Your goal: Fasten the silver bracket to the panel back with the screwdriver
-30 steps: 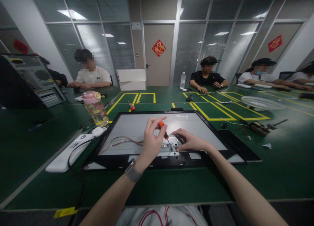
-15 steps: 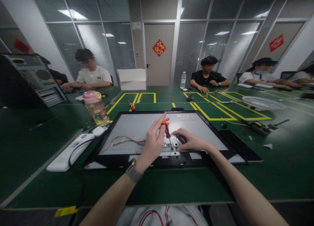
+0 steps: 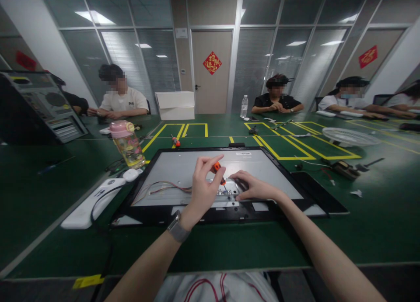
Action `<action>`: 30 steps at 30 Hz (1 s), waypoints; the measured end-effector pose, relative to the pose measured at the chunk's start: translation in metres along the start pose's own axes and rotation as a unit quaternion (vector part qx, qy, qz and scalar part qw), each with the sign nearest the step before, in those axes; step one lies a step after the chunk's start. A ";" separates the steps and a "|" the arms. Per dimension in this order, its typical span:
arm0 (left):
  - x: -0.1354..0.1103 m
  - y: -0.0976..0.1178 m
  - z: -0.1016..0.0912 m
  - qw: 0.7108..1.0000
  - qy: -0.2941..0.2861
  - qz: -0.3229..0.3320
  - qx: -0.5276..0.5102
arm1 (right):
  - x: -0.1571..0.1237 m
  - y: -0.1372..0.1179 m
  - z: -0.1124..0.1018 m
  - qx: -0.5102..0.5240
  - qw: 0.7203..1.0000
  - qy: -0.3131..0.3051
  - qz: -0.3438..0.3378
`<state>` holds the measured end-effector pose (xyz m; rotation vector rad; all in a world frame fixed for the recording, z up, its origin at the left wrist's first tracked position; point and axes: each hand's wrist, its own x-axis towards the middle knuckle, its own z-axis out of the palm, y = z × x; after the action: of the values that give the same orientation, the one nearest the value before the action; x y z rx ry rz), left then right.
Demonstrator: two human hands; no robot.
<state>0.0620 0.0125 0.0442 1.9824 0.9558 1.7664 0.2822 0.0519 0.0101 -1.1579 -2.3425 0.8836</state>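
A flat display panel (image 3: 170, 166) with a black frame lies back side up before me. My left hand (image 3: 206, 179) has its fingers around the orange and black handle of a screwdriver (image 3: 217, 167), whose shaft slants down to a small circuit board (image 3: 226, 192) near the panel's front edge. My right hand (image 3: 252, 186) is bent over the right end of that board, thumb and fingers at its edge; part of what it grips is hidden. Thin coloured wires (image 3: 167, 186) run from the board leftwards across the panel.
Left of the panel are a pink-lidded bottle (image 3: 126, 144), a white power strip (image 3: 88, 203) and a computer case (image 3: 42, 105). A black slab (image 3: 318, 192) and a tool (image 3: 344, 169) lie to the right. Another screwdriver (image 3: 176, 141) lies beyond. Several people sit across the table.
My left hand's fingers have shifted on the screwdriver handle, which now leans more to the left. My right hand stays in place. Across the table, a person in black has drawn both hands together.
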 end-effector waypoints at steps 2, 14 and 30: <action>0.001 0.000 0.000 0.999 -0.028 -0.014 -0.030 | 0.000 0.000 0.000 -0.002 1.000 0.000 0.006; 0.002 0.002 -0.001 1.000 -0.022 -0.007 -0.021 | 0.000 0.002 0.000 -0.007 1.000 -0.005 -0.001; -0.001 0.000 0.003 0.995 -0.039 -0.032 -0.080 | 0.000 0.001 0.000 -0.011 1.000 -0.004 0.002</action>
<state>0.0646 0.0126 0.0425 1.8848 0.8161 1.6621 0.2830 0.0523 0.0092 -1.1700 -2.3620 0.8685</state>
